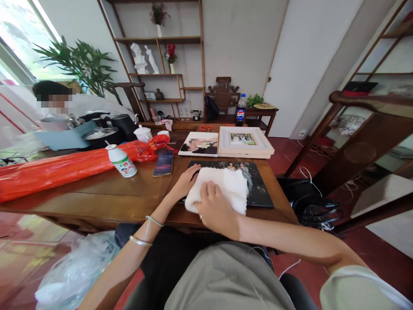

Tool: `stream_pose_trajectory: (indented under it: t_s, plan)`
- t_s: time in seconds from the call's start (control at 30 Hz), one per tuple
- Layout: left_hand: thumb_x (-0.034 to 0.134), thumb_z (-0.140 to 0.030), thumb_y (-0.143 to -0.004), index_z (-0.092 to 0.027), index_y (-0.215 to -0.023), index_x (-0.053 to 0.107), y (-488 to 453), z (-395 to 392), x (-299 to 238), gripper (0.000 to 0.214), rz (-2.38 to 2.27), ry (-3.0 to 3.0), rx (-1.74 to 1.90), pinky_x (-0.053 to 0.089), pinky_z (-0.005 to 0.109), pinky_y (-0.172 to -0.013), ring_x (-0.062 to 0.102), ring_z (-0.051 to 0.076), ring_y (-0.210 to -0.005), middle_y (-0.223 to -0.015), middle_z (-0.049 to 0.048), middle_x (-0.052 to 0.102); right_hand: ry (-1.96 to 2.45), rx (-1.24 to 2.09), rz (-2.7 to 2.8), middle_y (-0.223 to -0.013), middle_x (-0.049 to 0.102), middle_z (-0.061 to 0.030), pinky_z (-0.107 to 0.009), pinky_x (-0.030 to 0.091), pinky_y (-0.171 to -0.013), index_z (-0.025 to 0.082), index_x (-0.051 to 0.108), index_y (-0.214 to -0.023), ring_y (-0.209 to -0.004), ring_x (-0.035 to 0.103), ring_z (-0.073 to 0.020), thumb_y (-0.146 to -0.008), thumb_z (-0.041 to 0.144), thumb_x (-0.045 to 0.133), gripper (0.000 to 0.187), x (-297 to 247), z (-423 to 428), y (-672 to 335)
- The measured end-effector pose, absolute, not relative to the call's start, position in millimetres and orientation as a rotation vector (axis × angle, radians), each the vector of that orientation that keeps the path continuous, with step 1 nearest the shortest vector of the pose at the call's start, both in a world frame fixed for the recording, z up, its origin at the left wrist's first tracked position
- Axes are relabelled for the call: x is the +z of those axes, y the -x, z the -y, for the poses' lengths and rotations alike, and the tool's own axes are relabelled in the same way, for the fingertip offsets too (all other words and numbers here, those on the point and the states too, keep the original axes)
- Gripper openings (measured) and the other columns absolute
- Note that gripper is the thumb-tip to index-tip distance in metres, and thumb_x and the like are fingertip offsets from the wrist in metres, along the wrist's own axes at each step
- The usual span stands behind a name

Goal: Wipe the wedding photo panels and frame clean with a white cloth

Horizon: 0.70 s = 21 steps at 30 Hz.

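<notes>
A dark photo print [258, 191] lies flat on the wooden table [112, 193] in front of me. A white cloth [230, 185] is spread over its left part. My right hand [216, 209] presses flat on the cloth's near edge, fingers laid out on it. My left hand [187, 181] rests at the print's left edge beside the cloth, fingers stretched and flat, holding nothing. Two bracelets circle my left forearm.
Behind the print lie a white picture frame [245, 142] and another photo [200, 144]. A phone [163, 162], a small white bottle [122, 161] and a long orange plastic wrap [64, 168] sit to the left. Another person [54, 99] sits at far left. A wooden chair [364, 142] stands on the right.
</notes>
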<state>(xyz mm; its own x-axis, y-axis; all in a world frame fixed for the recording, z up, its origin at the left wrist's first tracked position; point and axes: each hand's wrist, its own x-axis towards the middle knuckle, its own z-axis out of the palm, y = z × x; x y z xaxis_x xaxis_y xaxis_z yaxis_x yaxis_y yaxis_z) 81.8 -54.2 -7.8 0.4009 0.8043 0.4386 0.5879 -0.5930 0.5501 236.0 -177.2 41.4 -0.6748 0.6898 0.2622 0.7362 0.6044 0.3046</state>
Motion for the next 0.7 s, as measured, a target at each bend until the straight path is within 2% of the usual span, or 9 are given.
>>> stream_pose_trajectory:
  t_s: [0.2, 0.3, 0.4, 0.5, 0.57, 0.7]
  plan:
    - [0.041, -0.027, -0.086, -0.013, -0.116, 0.056, -78, 52, -3, 0.037, -1.156, -2.402, 0.913, 0.033, 0.045, -0.105, 0.041, 0.025, -0.127, -0.128, 0.0128, 0.054, 1.138, -0.709, 2.784, -0.116, 0.053, -0.0281, -0.051, 0.037, -0.080, 0.008, 0.062, -0.092, -0.104, 0.049, -0.0369, -0.086, 0.028, 0.040, 0.030, 42, 209, -221]
    - [0.040, -0.025, -0.085, -0.013, -0.116, 0.056, -76, 48, -6, 0.037, -1.135, -2.428, 0.909, 0.033, 0.046, -0.106, 0.041, 0.024, -0.127, -0.128, 0.0128, 0.053, 1.127, -0.649, 2.801, -0.110, 0.057, -0.0238, -0.049, 0.039, -0.077, 0.012, 0.061, -0.092, -0.099, 0.051, -0.0328, -0.086, 0.025, 0.040, 0.025, 46, 202, -217]
    - [0.039, -0.021, -0.085, -0.014, -0.117, 0.056, -76, 48, -10, 0.037, -1.123, -2.461, 0.931, 0.032, 0.044, -0.107, 0.041, 0.022, -0.127, -0.129, 0.0114, 0.053, 1.154, -0.469, 2.794, -0.104, 0.057, -0.0177, -0.044, 0.041, -0.072, 0.017, 0.060, -0.093, -0.095, 0.051, -0.0297, -0.081, 0.025, 0.048, 0.019, 49, 188, -225]
    - [0.037, -0.024, -0.087, -0.015, -0.119, 0.055, -79, 52, -10, 0.037, -1.154, -2.496, 0.931, 0.032, 0.043, -0.107, 0.039, 0.022, -0.128, -0.130, 0.0105, 0.053, 1.204, -0.307, 2.720, -0.110, 0.054, -0.0150, -0.047, 0.039, -0.080, 0.020, 0.060, -0.098, -0.103, 0.047, -0.0305, -0.076, 0.026, 0.054, 0.024, 50, 165, -248]
    - [0.036, -0.027, -0.089, -0.014, -0.119, 0.055, -82, 57, -7, 0.038, -1.196, -2.506, 0.915, 0.032, 0.043, -0.107, 0.039, 0.022, -0.128, -0.130, 0.0110, 0.052, 1.220, -0.198, 2.687, -0.119, 0.051, -0.0142, -0.050, 0.033, -0.089, 0.021, 0.061, -0.102, -0.111, 0.042, -0.0315, -0.074, 0.027, 0.056, 0.030, 51, 146, -272]
    - [0.035, -0.028, -0.090, -0.012, -0.119, 0.055, -85, 63, -1, 0.039, -1.252, -2.513, 0.885, 0.030, 0.042, -0.108, 0.039, 0.021, -0.128, -0.130, 0.0113, 0.052, 1.268, -0.107, 2.685, -0.125, 0.052, -0.0124, -0.051, 0.025, -0.098, 0.021, 0.060, -0.108, -0.123, 0.036, -0.0290, -0.074, 0.021, 0.053, 0.035, 51, 107, -324]
